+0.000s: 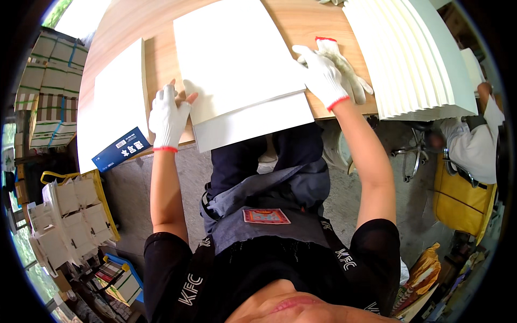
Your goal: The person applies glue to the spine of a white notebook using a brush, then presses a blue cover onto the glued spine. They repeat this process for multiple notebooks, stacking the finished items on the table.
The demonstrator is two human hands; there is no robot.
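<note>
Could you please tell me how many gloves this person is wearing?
2: one glove on the left hand, another on the right hand; both are in view.

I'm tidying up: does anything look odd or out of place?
A spare glove lies unworn beside the right hand, though both hands are gloved. The glove on the left hand leaves the thumb tip bare, as if cut or worn.

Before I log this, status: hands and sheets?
Left hand by left edge of white sheets. Right hand at their right edge. Spare glove beside right hand.
</note>
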